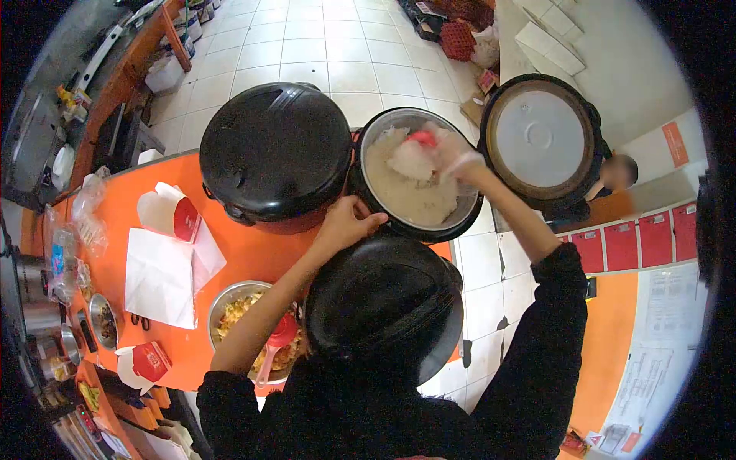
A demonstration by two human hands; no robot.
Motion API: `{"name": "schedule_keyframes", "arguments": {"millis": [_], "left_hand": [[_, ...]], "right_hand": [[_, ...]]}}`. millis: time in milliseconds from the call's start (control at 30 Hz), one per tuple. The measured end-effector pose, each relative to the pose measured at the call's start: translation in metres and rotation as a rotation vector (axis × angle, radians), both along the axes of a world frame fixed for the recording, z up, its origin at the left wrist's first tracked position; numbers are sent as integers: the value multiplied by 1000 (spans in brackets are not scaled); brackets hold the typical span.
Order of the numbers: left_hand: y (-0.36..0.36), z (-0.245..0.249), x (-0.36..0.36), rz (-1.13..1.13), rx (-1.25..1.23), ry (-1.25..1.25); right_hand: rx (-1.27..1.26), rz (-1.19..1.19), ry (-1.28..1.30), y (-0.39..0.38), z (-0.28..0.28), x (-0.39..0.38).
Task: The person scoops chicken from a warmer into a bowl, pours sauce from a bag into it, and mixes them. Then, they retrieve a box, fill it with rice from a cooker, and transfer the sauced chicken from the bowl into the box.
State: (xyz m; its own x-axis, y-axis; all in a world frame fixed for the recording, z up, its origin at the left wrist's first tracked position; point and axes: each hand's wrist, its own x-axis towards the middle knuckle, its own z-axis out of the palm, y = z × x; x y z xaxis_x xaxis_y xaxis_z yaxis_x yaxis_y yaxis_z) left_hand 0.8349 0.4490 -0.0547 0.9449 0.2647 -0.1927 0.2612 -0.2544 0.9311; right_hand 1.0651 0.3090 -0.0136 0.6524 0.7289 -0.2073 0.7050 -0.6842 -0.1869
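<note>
An open black pot (389, 225) with a metal inner bowl holds white rice (383, 180). My right hand (458, 159), blurred by motion and in what looks like a clear plastic glove, is closed over the rice around a red serving scoop (423, 138); its grip is mostly hidden. A clump of rice (412, 162) shows beside the scoop. My left hand (349, 224) is bare, its fingers and thumb curled at the pot's near-left rim. Between my arms stands a large rounded black lid or pot (383, 295).
A lidded black pot (276, 153) stands on the orange table (249, 257). A metal bowl of yellow food (226, 310) holds a red ladle (284, 331). Red-and-white boxes (180, 215), white paper (159, 280) and scissors (140, 321) lie left. Another round lid (540, 136) stands right; a person (618, 172) is beyond.
</note>
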Motion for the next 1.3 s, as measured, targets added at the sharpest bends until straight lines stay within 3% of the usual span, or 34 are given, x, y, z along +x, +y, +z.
{"name": "schedule_keyframes", "arguments": {"millis": [100,200,367,533,833,933,967,1067,1200,1300], "left_hand": [[2,9,2,-37,-77,67],[2,10,3,-52,-23,60],[-1,6,2,-11,42,-7],[-3,-4,2,0,16,-38],[1,-2,-1,-36,-22,-12],[3,-8,4,-72,-5,10],[1,-9,5,-60,23,-7],[1,-12,5,-47,99,-40],[0,-15,7,-37,148,-60],[0,-14,6,-19,110,-25]], "right_hand": [[218,325,-228,-3,-42,-12],[231,308,-33,7,-24,-31],[-10,332,-65,4,-20,-45],[67,356,454,3,-26,-44],[463,191,976,2,-57,21],[165,-22,-22,34,-6,-35],[207,25,-203,43,-20,-49],[145,57,-54,33,-9,-53],[100,182,-129,31,-8,-58],[86,205,-39,33,-6,-62]]}}
